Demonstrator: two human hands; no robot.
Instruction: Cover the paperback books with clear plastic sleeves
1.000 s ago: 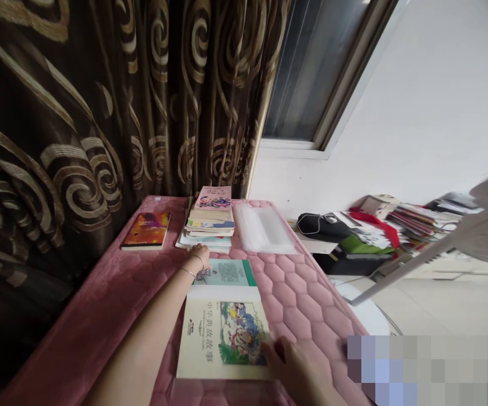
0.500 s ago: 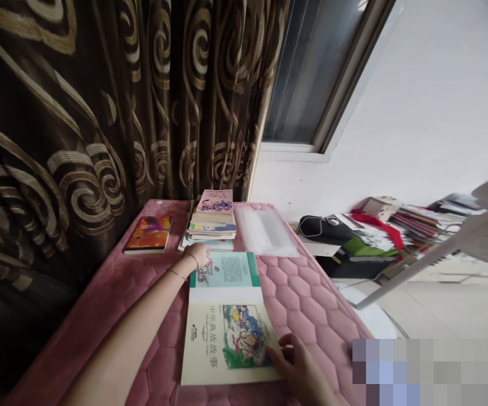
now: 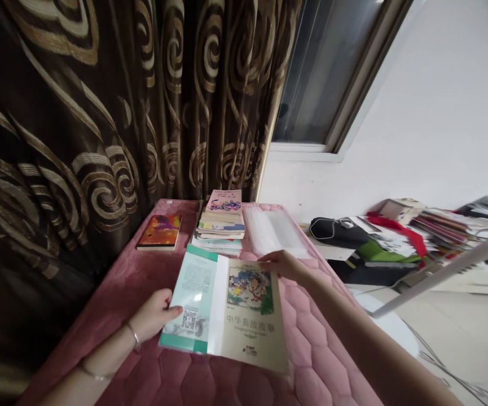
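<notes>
A book (image 3: 250,324) lies open in front of me, with a cream page bearing a coloured picture and Chinese title at right. Its teal-edged cover flap (image 3: 193,285), printed with text and a QR code, is spread to the left. My left hand (image 3: 154,313) pinches the flap's left edge, thumb on top. My right hand (image 3: 284,264) holds the page side at its upper right corner, its fingers partly hidden. The book seems slightly tilted above the pink quilted mattress (image 3: 311,344).
Beyond the book stands a stack of books (image 3: 222,223) with a pink one on top. An orange and purple book (image 3: 159,232) lies to its left, clear plastic sheets (image 3: 275,231) to its right. Papers and bags (image 3: 379,242) are piled at right, near a pale slanted pole (image 3: 434,282).
The book has turned counterclockwise, so its flap points left instead of away from me. My left hand has come nearer; my right hand has moved to the book's far edge.
</notes>
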